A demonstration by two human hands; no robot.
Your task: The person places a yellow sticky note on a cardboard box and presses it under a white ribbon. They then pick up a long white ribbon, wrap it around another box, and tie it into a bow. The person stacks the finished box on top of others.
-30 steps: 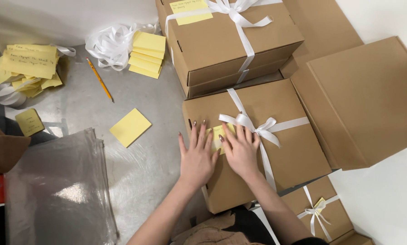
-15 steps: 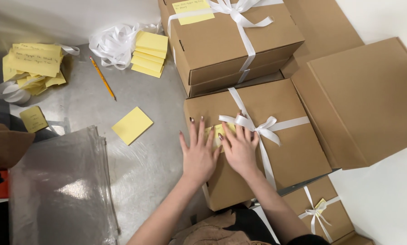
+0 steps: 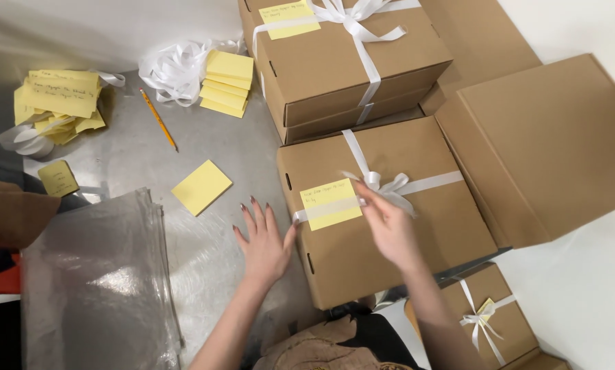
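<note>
A brown cardboard box (image 3: 352, 267) lies in front of me, tied with a white ribbon whose bow (image 3: 384, 183) sits on the lid. A yellow sticky note (image 3: 330, 203) with handwriting is tucked under the ribbon's left band. My left hand (image 3: 265, 243) is spread flat over the metal table just left of the box, thumb against the box's edge. My right hand (image 3: 392, 229) lies on the lid, its fingertips touching the ribbon between the note and the bow. Whether they pinch it is unclear.
Behind is a second ribboned box (image 3: 348, 65) with a note, and a plain box (image 3: 547, 144) at right. A small ribboned box (image 3: 489, 322) is near me. On the table: yellow pad (image 3: 201, 187), pencil (image 3: 159, 119), pad stack (image 3: 226, 83), ribbon pile (image 3: 174, 68), written notes (image 3: 57, 96), plastic sheets (image 3: 95, 281).
Both hands were pressing side by side on the note. My left hand has slid off the box onto the table, and my right hand has drawn back right, uncovering the note.
</note>
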